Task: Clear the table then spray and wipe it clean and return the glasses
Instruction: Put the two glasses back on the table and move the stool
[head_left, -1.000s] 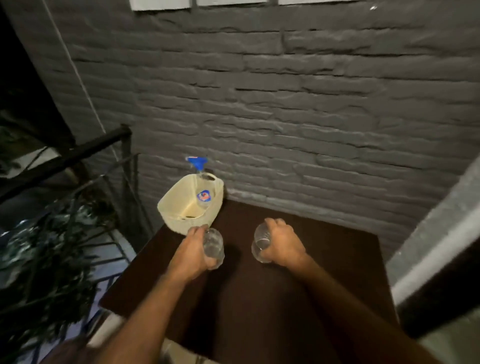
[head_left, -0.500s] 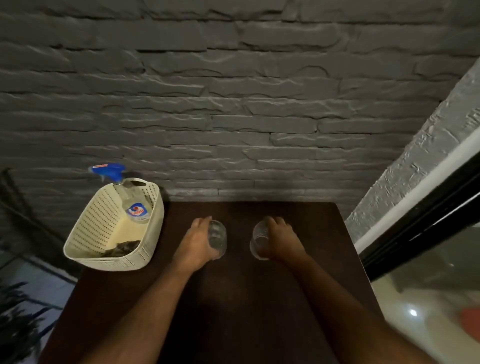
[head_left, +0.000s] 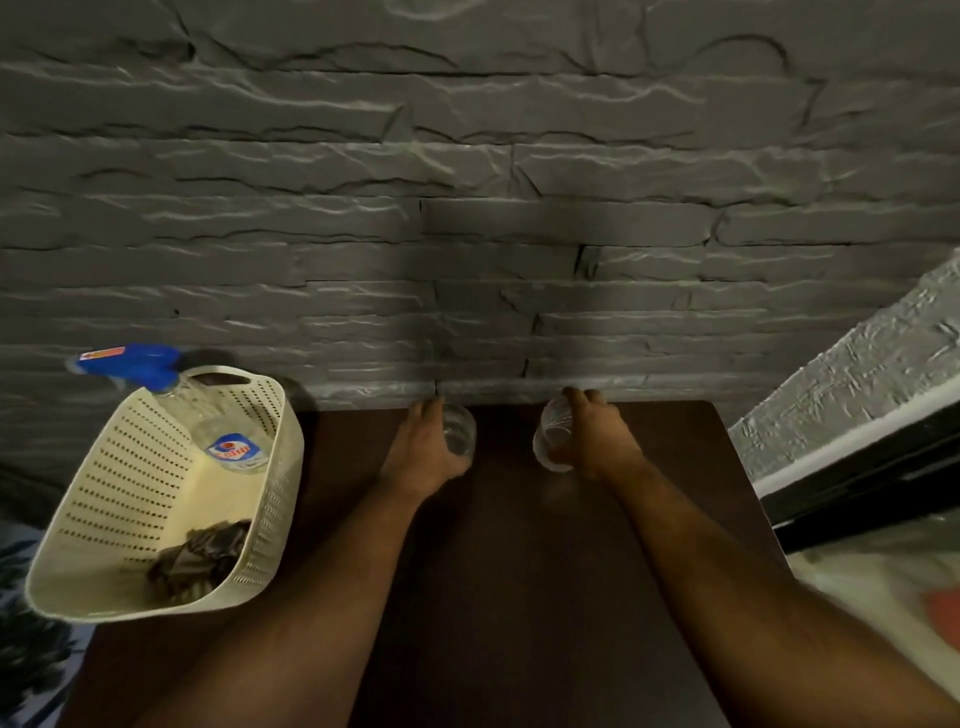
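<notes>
Both hands (head_left: 423, 452) (head_left: 597, 441) carried glasses (head_left: 460, 431) (head_left: 553, 436) toward wall; label (head_left: 231, 449) unreadable

I see two bare forearms running up from the lower edge of the frame to the centre. No sleeves cover them, and my left hand (head_left: 423, 451) and right hand (head_left: 595, 439) wear no gloves, rings, watch or bands.

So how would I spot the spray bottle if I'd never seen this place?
Look at the dark table against the grey stone wall. At its left edge sits a cream perforated basket. The spray bottle leans inside it, clear-bodied, its blue trigger head poking above the rim.
</notes>
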